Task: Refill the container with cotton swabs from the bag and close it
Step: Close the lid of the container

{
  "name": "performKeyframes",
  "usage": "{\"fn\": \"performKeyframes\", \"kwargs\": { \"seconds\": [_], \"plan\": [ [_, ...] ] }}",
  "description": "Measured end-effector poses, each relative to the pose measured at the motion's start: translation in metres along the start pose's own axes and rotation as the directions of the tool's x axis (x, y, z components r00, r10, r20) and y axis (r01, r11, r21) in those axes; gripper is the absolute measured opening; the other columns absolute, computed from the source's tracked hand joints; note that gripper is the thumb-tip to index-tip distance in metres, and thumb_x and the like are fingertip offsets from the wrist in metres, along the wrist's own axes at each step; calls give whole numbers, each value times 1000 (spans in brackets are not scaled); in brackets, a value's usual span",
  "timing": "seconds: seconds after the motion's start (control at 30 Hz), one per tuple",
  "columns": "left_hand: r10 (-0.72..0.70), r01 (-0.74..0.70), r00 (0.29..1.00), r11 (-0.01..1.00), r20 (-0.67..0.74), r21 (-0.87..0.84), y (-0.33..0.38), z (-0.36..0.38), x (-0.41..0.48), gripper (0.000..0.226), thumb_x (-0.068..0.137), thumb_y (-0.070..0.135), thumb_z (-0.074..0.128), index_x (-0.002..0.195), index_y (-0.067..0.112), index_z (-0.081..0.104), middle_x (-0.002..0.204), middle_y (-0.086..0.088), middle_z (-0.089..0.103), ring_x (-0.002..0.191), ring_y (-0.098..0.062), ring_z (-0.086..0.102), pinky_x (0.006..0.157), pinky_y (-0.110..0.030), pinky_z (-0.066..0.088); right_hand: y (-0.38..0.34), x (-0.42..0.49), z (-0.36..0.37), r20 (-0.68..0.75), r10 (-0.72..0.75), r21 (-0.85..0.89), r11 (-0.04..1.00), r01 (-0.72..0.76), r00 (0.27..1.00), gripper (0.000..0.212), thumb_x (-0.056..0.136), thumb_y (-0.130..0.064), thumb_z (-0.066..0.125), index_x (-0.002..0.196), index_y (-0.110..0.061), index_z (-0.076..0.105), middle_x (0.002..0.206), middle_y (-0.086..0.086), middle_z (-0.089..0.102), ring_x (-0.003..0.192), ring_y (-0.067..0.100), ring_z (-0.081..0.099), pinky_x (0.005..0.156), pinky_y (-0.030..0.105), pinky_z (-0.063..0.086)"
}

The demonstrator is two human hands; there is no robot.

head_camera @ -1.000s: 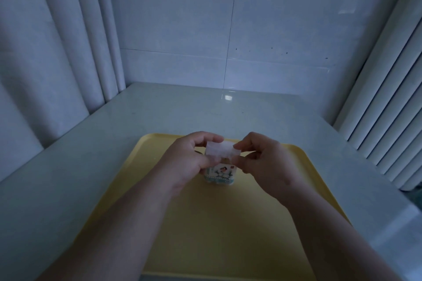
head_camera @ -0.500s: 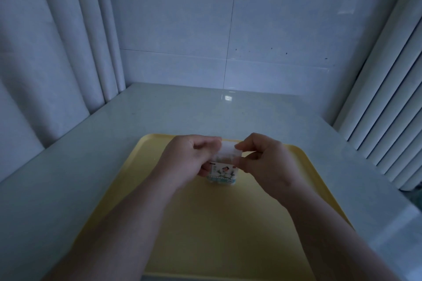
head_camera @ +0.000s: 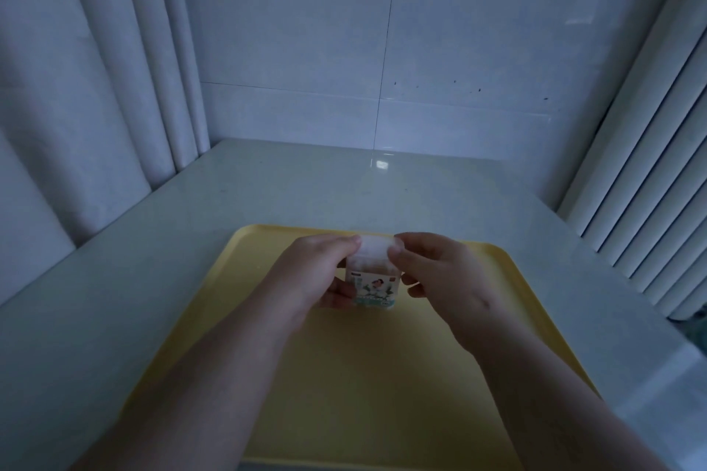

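The container (head_camera: 373, 289), a small labelled box, is held upright over the yellow tray (head_camera: 382, 394), between the tray's middle and its far edge; whether its base rests on the tray cannot be determined. The tray lies on the tabletop (head_camera: 153, 241), towards the near edge. A translucent lid (head_camera: 377, 249) sits on top of the container. The left grip (head_camera: 321, 271) is clenched around the container's left side, with a fingertip at the lid's left end. The right grip (head_camera: 440, 275) pinches the lid's right end. The bag is not in view. The step in hand appears to be closing. Procedure: keep the container upright and steady in the left grip, so that the swabs inside do not shift under the rim. Align the lid squarely with the opening before applying force. Press down evenly at both ends; pressure at one end only is likely to tilt the lid and leave the opposite side unseated. Confirm that the lid sits flush all round before releasing either grip. Avoid squeezing the walls hard, since a thin box may flex and resist the lid.
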State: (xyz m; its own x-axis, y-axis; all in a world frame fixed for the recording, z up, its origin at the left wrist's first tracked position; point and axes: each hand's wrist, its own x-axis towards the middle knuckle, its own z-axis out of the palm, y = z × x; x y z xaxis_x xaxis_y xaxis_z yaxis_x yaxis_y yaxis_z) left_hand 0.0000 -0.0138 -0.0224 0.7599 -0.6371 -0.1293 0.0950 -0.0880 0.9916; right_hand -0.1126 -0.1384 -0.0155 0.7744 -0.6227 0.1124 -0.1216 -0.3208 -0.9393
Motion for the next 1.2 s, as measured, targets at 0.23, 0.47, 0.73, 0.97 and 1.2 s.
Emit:
{"fn": "performKeyframes", "kwargs": {
  "seconds": [0.23,0.47,0.73,0.97,1.2],
  "plan": [
    [23,-22,999,1000,-23,12,-2,1,3,22,93,28,59,95,10,72,96,-14,70,54,-25,62,57,-34,54,-1,-1,2,1,7,15,1000,-7,1000,13,88,-27,64,81,-22,72,75,-2,68,65,9,57,65,29,51],
    [26,-25,999,999,-23,20,-2,0,3,23,93,28,59,95,9,71,96,-14,70,56,-27,63,62,-40,59,0,0,3,-16,8,41,999,-8,1000,17,89,-28,61,80,-19,71,71,0,64,63,12,55,65,33,50],
    [44,-43,999,998,-17,43,-1,0,2,22,93,28,60,95,9,72,91,-13,69,56,-26,63,62,-39,59,1,2,5,-18,46,125,991,-43,999,15,88,-26,64,79,-25,75,68,-1,63,62,14,53,66,33,51],
    [65,-65,998,996,12,68,-4,-2,2,21,94,28,59,93,11,73,91,-14,68,58,-25,64,60,-35,56,2,3,4,-7,48,139,989,-46,999,13,87,-22,65,82,-17,76,66,0,60,62,13,52,65,32,50],
    [75,-75,997,995,-12,58,-5,-1,4,20,94,29,59,95,13,73,91,-13,69,56,-24,64,59,-35,55,6,4,6,-36,63,167,984,-56,997,11,87,-24,67,81,-25,76,65,-2,62,61,11,54,66,30,52]
  ]
}}
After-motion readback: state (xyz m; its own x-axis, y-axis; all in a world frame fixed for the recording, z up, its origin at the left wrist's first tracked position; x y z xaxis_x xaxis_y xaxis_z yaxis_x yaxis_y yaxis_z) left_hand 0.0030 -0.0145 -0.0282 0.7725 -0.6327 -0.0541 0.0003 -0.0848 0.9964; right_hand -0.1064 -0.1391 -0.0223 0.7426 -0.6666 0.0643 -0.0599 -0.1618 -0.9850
